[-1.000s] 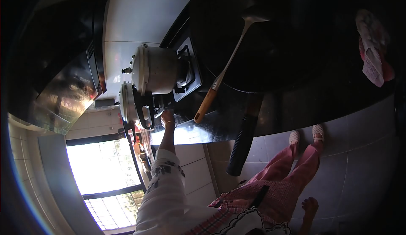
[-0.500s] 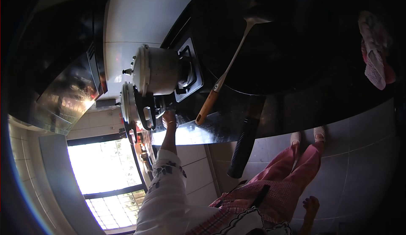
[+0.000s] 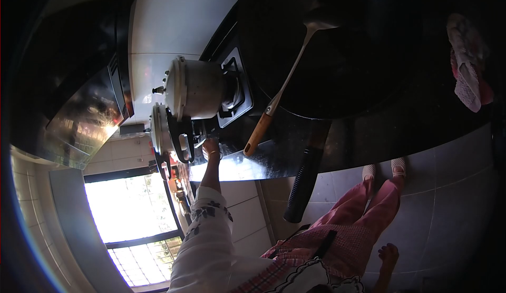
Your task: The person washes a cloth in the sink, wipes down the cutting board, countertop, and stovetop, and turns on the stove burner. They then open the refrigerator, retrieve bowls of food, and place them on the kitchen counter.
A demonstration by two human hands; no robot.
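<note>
My left hand reaches to the stove top, beside the black handle of a pressure cooker. Its fingers look bent, and what they hold, if anything, is too small to make out. By my side hangs my right hand, empty, its fingers loosely curled and a little apart. A metal pressure cooker stands on the burner, with a second lidded cooker beyond it. In the large dark wok rests a spatula with a wooden handle. The wok's black handle sticks out over the counter edge.
A pink and white cloth lies on the dark counter at the right. Above the stove hangs a glossy range hood. A bright barred window is at lower left, and tiled floor lies below.
</note>
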